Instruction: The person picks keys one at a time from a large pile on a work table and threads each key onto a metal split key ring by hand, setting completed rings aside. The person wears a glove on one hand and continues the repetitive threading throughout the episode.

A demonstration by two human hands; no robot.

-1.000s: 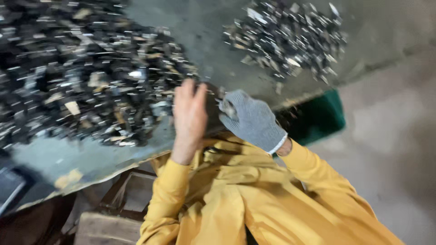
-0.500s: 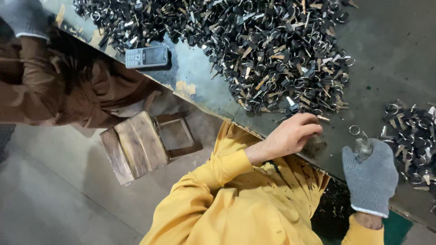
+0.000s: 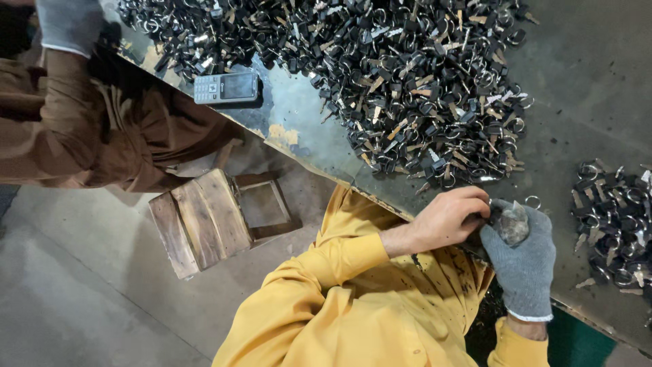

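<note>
My left hand [image 3: 445, 221] is bare, coming out of a yellow sleeve, and its fingers pinch a small grey metal part [image 3: 514, 221]. My right hand [image 3: 521, 261] wears a grey knit glove and grips the same part from below. Both hands meet at the near edge of the dark metal table [image 3: 577, 81]. Just beyond them lies a big heap of black metal rings and clips [image 3: 380, 75]. A smaller heap of the same pieces [image 3: 614, 224] sits to the right of my gloved hand.
A co-worker in brown clothes sits at the left, with a grey gloved hand [image 3: 68, 24] at the table's edge. A small phone [image 3: 226, 88] lies on the table near the heap. A low wooden stool [image 3: 217, 217] stands on the concrete floor. A green bin [image 3: 577, 340] sits under the table.
My view has swung and steadied over the table's edge. My bare left hand left the heap's edge and joined the gloved right hand, which moved up to meet it on the metal part.
</note>
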